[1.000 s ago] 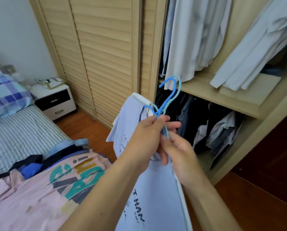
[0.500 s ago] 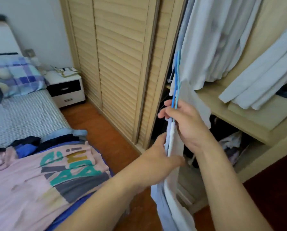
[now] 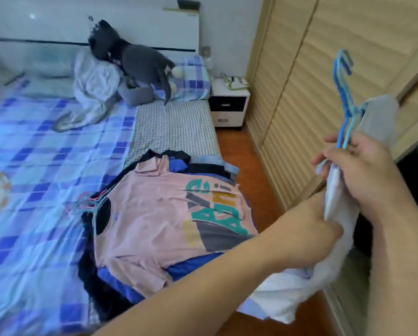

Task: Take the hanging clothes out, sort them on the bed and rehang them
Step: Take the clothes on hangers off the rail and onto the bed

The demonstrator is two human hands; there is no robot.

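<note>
My right hand grips two blue hangers by their necks, hooks pointing up, with a pale garment still on them. Lower down, my left hand bunches that garment's cloth in its fingers. Both hands are at the right, over the floor between bed and wardrobe. On the bed lies a pile of clothes topped by a pink T-shirt with teal lettering. A bunch of loose hangers lies at the pile's left edge.
A louvred wooden wardrobe door runs along the right. A white bedside table stands beyond the bed's corner. Pillows, a crumpled sheet and a dark plush toy sit at the headboard. Orange wooden floor lies between bed and wardrobe.
The view has swung left from the open wardrobe to the bed. My hands carried the hangers and garment away from the wardrobe, and my left hand slid lower down the cloth.
</note>
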